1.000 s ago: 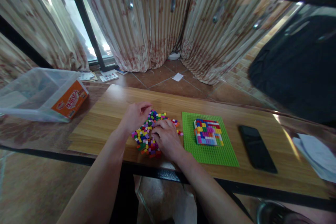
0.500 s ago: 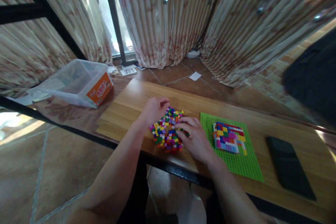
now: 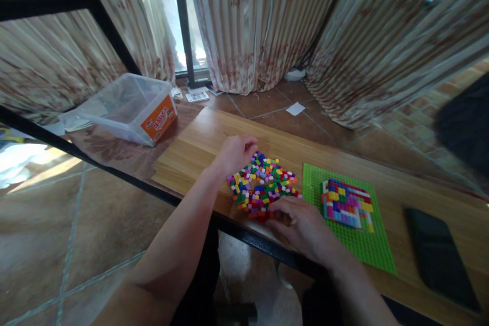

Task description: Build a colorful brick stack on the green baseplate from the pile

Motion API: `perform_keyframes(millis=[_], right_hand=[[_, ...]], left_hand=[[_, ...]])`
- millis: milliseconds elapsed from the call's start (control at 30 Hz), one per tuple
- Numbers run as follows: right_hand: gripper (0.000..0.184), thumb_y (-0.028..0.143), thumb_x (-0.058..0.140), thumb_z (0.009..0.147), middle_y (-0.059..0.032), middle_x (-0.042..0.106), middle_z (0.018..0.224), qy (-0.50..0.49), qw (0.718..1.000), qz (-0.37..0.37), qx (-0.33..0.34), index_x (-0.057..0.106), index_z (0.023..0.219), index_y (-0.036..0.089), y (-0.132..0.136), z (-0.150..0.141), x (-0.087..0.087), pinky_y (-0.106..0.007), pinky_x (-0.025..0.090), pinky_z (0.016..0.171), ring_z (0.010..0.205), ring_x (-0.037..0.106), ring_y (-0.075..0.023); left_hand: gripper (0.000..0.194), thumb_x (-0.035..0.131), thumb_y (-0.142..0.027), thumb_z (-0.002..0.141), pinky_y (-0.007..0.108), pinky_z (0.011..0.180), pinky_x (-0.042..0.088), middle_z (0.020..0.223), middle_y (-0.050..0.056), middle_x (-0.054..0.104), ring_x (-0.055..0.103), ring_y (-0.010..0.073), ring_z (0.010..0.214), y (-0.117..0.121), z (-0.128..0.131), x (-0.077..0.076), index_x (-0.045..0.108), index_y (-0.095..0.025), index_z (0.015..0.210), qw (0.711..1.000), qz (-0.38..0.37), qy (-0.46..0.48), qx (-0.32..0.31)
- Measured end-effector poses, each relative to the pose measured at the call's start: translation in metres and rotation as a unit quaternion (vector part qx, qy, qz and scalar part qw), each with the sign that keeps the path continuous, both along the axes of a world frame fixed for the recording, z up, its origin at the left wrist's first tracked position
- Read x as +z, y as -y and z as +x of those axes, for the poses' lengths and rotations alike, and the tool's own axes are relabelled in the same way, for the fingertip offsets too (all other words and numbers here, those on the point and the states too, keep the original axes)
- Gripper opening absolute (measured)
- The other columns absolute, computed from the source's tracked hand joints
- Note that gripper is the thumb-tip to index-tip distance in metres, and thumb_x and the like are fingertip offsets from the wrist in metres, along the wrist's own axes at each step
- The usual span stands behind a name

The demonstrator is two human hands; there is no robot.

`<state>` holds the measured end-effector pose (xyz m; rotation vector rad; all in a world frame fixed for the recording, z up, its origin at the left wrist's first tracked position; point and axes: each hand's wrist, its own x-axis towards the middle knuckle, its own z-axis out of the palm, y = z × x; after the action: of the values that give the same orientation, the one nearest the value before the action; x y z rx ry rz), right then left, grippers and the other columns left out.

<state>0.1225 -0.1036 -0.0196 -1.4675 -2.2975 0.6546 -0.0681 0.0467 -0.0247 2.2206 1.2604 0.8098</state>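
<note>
Small, many-coloured toy bricks [image 3: 263, 183] lie in a loose pile on the wooden table. At the pile's far left edge is my left hand [image 3: 239, 153], its fingers curled together; whatever they may hold is hidden. My right hand [image 3: 296, 219] rests at the near right edge of the pile, thumb and fingers apart around a gap, the tips close to some red bricks. To the right, a green baseplate [image 3: 376, 247] carries a flat block of joined bricks [image 3: 346, 204] in mixed colours. Neither hand touches the baseplate.
A black phone-like slab [image 3: 439, 257] lies on the table [image 3: 214, 130] right of the baseplate. A clear plastic bin [image 3: 126, 107] with an orange label stands on a cloth at the left. Striped curtains [image 3: 237, 25] hang behind, and a paper piece [image 3: 295, 108] lies on the floor.
My right hand has drawn back from the pile's middle toward its near edge, uncovering bricks on the right. My left hand stays by the far left side. The whole view has shifted slightly.
</note>
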Motion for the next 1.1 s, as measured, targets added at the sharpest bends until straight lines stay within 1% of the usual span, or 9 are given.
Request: perform_keyframes(millis=[167,300,400,533,767,867,967,1033,1100], right_hand=[[0.015,0.030,0.069,0.079,-0.0006,0.069,0.085,0.032,0.999,-0.004,0.020,0.066,0.091,0.024,0.003,-0.014,-0.003,-0.029,0.044,0.071,0.080,0.062,-0.0177],[0.013,0.026,0.069,0.077,0.0005,0.069,0.086,0.038,0.999,0.006,-0.005,0.065,0.090,0.025,0.002,-0.023,-0.009,-0.029,0.043,0.071,0.081,0.063,-0.0177],[0.010,0.026,0.067,0.080,0.0010,0.069,0.086,0.041,0.999,0.006,-0.012,0.065,0.089,0.025,0.000,-0.021,-0.011,-0.029,0.042,0.071,0.079,0.062,-0.0172],[0.010,0.025,0.063,0.083,-0.0004,0.068,0.090,0.036,0.999,0.025,-0.014,0.065,0.093,0.025,-0.003,-0.017,-0.012,-0.029,0.043,0.073,0.083,0.062,-0.0178],[0.010,0.022,0.059,0.087,-0.0015,0.064,0.088,0.035,0.997,0.059,-0.018,0.066,0.094,0.025,-0.005,-0.018,-0.011,-0.028,0.042,0.069,0.080,0.059,-0.0165],[0.013,0.022,0.056,0.088,-0.0021,0.063,0.088,0.007,0.997,0.077,0.001,0.066,0.096,0.025,-0.003,-0.020,-0.013,-0.027,0.043,0.068,0.080,0.058,-0.0158],[0.017,0.021,0.054,0.090,-0.0033,0.063,0.094,-0.031,0.995,0.091,0.037,0.067,0.100,0.025,-0.003,-0.023,-0.017,-0.027,0.045,0.071,0.084,0.058,-0.0157],[0.018,0.021,0.054,0.089,-0.0045,0.063,0.097,-0.033,0.994,0.092,0.054,0.067,0.102,0.024,-0.003,-0.026,-0.019,-0.028,0.046,0.074,0.086,0.058,-0.0164],[0.017,0.019,0.054,0.089,-0.0052,0.063,0.095,-0.020,0.994,0.094,0.059,0.067,0.100,0.023,-0.003,-0.029,-0.020,-0.029,0.046,0.074,0.086,0.058,-0.0168]], left_hand=[[0.023,0.049,-0.023,0.088,0.027,0.073,0.049,0.088,0.005,0.072,0.064,0.0162,0.080,-0.001,0.001,0.000,0.070,-0.018,0.096,1.000,0.009,-0.015,-0.007],[0.022,0.050,-0.022,0.087,0.028,0.074,0.049,0.090,0.006,0.072,0.064,0.0169,0.080,0.001,0.002,0.002,0.070,-0.017,0.097,1.000,0.005,-0.026,-0.004],[0.021,0.052,-0.021,0.086,0.028,0.076,0.049,0.090,0.006,0.072,0.064,0.0171,0.081,0.002,0.002,0.004,0.071,-0.018,0.095,1.000,0.003,-0.022,-0.005],[0.021,0.052,-0.021,0.086,0.028,0.078,0.049,0.090,0.006,0.072,0.065,0.0174,0.082,0.002,0.002,0.003,0.071,-0.019,0.095,1.000,0.003,-0.019,-0.003],[0.023,0.050,-0.023,0.088,0.027,0.077,0.049,0.093,0.006,0.073,0.065,0.0174,0.084,0.002,0.003,0.002,0.071,-0.018,0.097,0.999,0.004,-0.044,-0.011],[0.024,0.049,-0.024,0.089,0.027,0.077,0.049,0.093,0.006,0.073,0.065,0.0172,0.084,0.002,0.003,0.001,0.070,-0.018,0.099,0.999,0.002,-0.051,-0.011],[0.025,0.048,-0.025,0.090,0.027,0.077,0.049,0.095,0.006,0.073,0.066,0.0171,0.084,0.002,0.003,0.000,0.070,-0.017,0.101,0.999,0.002,-0.052,-0.014],[0.025,0.048,-0.025,0.089,0.027,0.077,0.049,0.096,0.006,0.073,0.066,0.0172,0.084,0.002,0.003,0.000,0.070,-0.018,0.101,0.998,0.005,-0.055,-0.014],[0.025,0.049,-0.024,0.089,0.028,0.077,0.049,0.096,0.006,0.073,0.066,0.0173,0.084,0.002,0.003,0.001,0.070,-0.018,0.100,0.998,0.007,-0.058,-0.012]])
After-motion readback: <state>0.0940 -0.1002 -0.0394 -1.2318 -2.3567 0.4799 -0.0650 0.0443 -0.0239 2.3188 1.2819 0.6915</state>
